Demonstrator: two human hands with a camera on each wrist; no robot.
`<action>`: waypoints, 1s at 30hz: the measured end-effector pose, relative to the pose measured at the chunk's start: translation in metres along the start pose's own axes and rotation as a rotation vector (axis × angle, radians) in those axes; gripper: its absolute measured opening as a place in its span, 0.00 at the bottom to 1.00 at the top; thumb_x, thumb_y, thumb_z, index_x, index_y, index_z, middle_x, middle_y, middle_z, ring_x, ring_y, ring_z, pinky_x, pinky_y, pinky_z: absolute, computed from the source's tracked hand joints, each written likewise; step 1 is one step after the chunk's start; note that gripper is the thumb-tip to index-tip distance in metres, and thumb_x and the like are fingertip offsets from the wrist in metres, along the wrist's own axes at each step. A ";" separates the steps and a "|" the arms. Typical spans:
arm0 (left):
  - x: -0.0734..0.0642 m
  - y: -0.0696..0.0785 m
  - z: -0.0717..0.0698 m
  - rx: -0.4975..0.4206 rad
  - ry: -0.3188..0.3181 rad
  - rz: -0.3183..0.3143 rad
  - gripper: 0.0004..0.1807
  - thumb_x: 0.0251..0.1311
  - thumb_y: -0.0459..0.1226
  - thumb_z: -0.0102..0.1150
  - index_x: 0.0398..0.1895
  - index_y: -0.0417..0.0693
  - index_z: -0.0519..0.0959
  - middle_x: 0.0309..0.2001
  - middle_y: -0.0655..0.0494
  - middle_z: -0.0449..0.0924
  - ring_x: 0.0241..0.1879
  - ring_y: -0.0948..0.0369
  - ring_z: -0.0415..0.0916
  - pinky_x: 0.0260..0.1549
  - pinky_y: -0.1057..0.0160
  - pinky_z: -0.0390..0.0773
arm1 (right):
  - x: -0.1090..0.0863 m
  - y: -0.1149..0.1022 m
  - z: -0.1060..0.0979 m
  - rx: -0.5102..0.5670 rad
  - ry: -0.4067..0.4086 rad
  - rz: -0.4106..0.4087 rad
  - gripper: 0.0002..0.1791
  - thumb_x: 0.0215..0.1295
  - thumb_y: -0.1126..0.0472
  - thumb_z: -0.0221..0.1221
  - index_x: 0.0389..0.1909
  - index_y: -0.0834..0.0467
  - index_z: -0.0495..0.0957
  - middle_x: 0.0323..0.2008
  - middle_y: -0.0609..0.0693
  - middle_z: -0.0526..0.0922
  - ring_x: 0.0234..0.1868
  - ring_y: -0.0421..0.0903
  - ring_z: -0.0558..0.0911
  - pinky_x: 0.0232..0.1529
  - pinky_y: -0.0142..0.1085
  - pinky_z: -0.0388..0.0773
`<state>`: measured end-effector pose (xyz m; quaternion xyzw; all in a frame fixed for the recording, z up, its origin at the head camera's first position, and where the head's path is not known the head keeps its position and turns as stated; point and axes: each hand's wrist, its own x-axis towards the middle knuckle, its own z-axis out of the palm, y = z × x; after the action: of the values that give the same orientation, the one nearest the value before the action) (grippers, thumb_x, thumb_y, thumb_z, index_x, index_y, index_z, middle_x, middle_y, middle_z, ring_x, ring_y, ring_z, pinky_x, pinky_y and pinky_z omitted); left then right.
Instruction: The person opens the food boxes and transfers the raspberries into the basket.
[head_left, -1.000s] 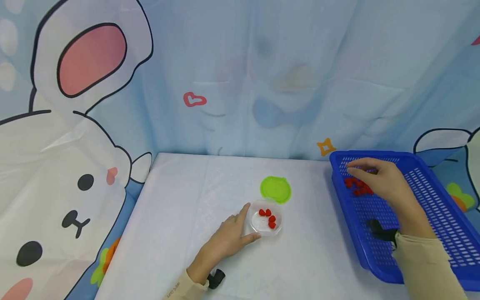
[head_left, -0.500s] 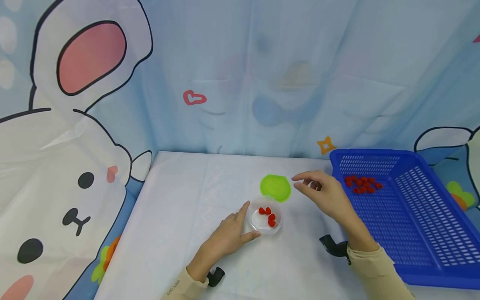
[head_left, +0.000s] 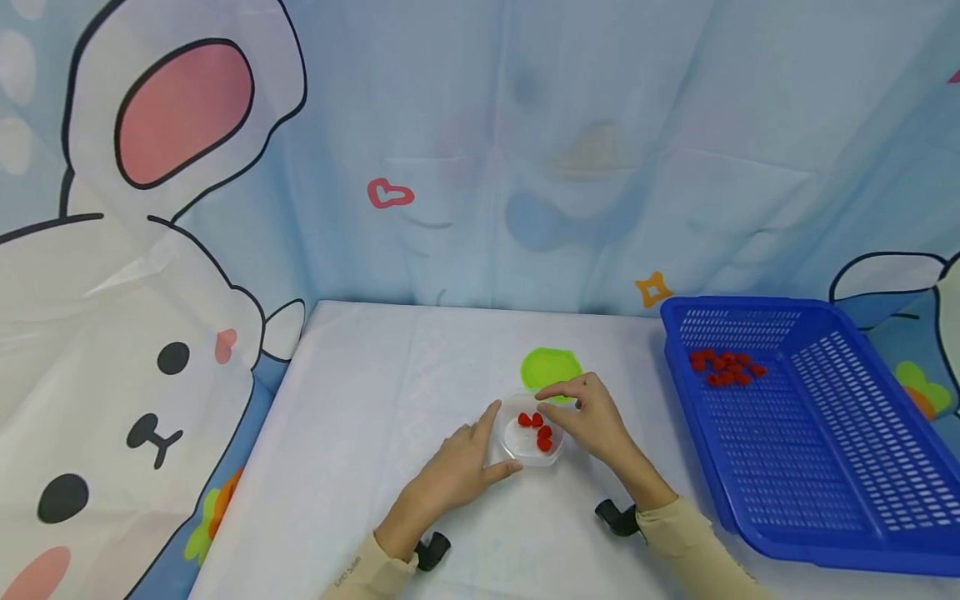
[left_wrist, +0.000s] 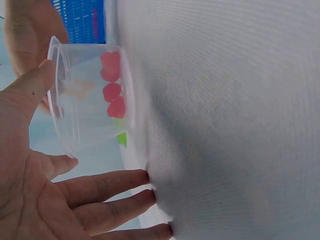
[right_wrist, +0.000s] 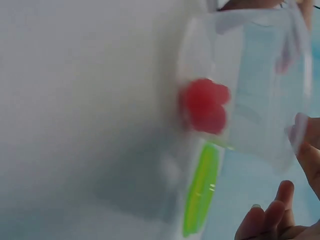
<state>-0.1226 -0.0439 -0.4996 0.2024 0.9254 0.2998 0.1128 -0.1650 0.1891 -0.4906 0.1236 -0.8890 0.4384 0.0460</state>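
Note:
A clear plastic cup (head_left: pixel 529 450) stands on the white cloth with several small red rounded pieces (left_wrist: pixel 111 64) on its bottom. My left hand (head_left: pixel 453 471) steadies the cup's left side, with thumb and index finger spread at its rim and the other fingertips resting on the cloth. Over the cup's right side, my right hand (head_left: pixel 596 421) hovers with thumb and index finger slightly apart; nothing shows between them. Its other fingers (right_wrist: pixel 250 224) are bent. A green lid (head_left: pixel 551 367) lies just behind the cup, partly covered by the right hand.
At the right stands a blue slotted basket (head_left: pixel 810 467), with several more red pieces (head_left: pixel 723 367) heaped near its far left corner. A printed curtain (head_left: pixel 465 125) hangs along the table's back edge. Black wrist mounts (head_left: pixel 618 518) stick out beneath the sleeves.
My right hand has travelled left from above the basket, past the green lid, to the cup. The left hand, the cup and its red pieces stay where they were.

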 end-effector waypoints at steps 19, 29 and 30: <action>0.000 0.000 0.000 0.009 -0.004 0.002 0.51 0.64 0.62 0.58 0.80 0.46 0.49 0.61 0.37 0.74 0.55 0.45 0.76 0.51 0.47 0.77 | 0.006 0.000 0.028 -0.295 -0.154 0.022 0.07 0.53 0.64 0.73 0.33 0.54 0.90 0.37 0.54 0.76 0.44 0.54 0.70 0.39 0.43 0.70; 0.000 -0.001 0.000 0.004 -0.001 -0.002 0.51 0.63 0.62 0.59 0.80 0.48 0.49 0.61 0.38 0.74 0.55 0.46 0.76 0.51 0.48 0.77 | 0.013 -0.006 0.027 -0.395 -0.287 0.026 0.07 0.51 0.63 0.74 0.30 0.50 0.87 0.33 0.49 0.73 0.37 0.48 0.69 0.33 0.39 0.69; 0.000 -0.001 0.000 0.003 -0.002 -0.001 0.51 0.63 0.61 0.59 0.80 0.48 0.48 0.61 0.37 0.74 0.55 0.46 0.76 0.51 0.48 0.77 | 0.014 -0.006 0.027 -0.401 -0.301 0.022 0.07 0.51 0.63 0.74 0.30 0.50 0.87 0.32 0.48 0.73 0.36 0.48 0.69 0.33 0.39 0.68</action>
<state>-0.1224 -0.0445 -0.4999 0.2026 0.9259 0.2979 0.1136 -0.1758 0.1620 -0.4996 0.1663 -0.9564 0.2304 -0.0681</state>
